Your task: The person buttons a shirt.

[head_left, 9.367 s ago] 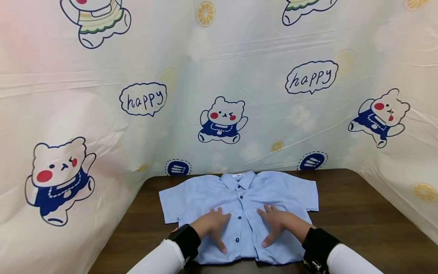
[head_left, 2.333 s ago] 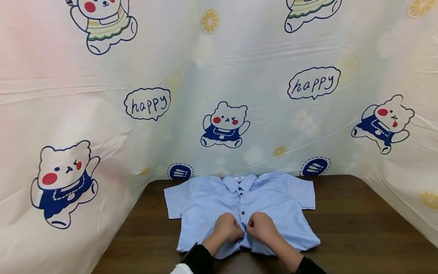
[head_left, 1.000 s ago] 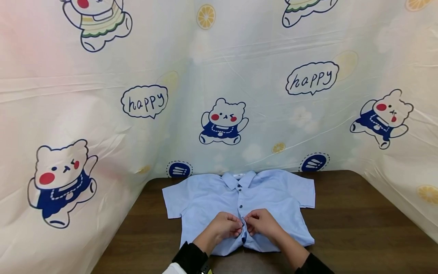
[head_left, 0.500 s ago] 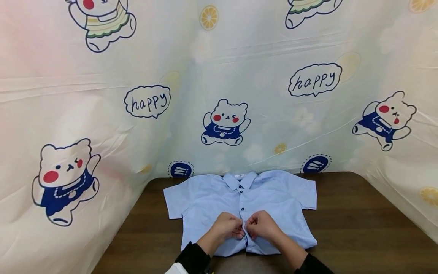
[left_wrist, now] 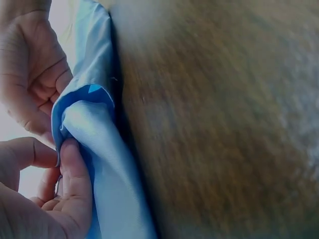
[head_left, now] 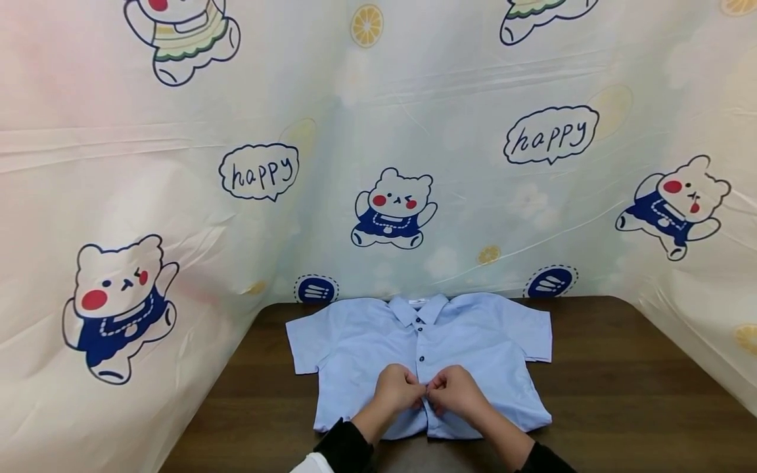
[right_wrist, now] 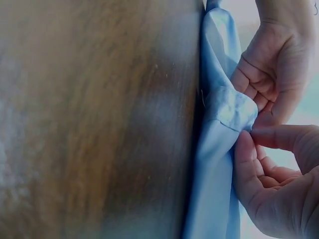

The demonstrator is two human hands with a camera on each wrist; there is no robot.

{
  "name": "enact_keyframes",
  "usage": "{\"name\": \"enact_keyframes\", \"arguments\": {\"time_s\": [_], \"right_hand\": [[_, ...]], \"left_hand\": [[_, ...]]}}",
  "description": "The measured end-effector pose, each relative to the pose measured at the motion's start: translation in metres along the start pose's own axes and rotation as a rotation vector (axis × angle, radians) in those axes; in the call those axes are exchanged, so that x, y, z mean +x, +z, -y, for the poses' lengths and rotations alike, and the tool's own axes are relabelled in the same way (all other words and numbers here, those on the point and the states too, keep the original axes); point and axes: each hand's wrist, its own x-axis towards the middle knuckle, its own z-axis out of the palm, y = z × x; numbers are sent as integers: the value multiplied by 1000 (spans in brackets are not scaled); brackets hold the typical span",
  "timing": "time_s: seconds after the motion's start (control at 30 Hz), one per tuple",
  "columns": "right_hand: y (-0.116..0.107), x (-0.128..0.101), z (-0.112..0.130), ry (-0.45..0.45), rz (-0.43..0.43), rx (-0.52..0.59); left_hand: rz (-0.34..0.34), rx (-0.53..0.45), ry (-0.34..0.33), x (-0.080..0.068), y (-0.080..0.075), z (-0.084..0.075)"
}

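Note:
A light blue short-sleeved shirt [head_left: 367, 348] lies front up, its collar at the far side and dark buttons down the placket. Low on that placket my left hand [head_left: 397, 389] pinches one front edge between thumb and forefinger. My right hand [head_left: 454, 391] faces it and pinches the fabric from the other side, fingertips nearly meeting. In the left wrist view, the left thumb [left_wrist: 75, 164] presses on a raised fold of the shirt. The right wrist view has the right hand [right_wrist: 279, 174] gripping the edge of the lifted placket. Any button between the fingertips is hidden.
The shirt rests on a dark brown wooden table [head_left: 603, 381], whose bare wood shows on both sides. A pale curtain [head_left: 461, 197] printed with bears and "happy" bubbles hangs behind the table and along its sides.
Earlier both hands lay spread flat on the shirt; later they came together at the lower placket, pinching it. Over the last second the fingertips shifted slightly and drew closer together.

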Motion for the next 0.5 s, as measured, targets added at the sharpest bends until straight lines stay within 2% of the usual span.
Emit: {"name": "enact_keyframes", "arguments": {"time_s": [0.1,0.23,0.37,0.5], "right_hand": [[0,-1,-2,85,45,136],[-3,-1,-3,214,113,299],[-6,-2,-4,294,176,375],[-9,-3,-4,321,216,429]], "left_hand": [[-1,-11,-1,0,0,2],[-11,1,31,-1,1,6],[5,38,64,-2,3,10],[24,76,80,-3,3,11]]}}
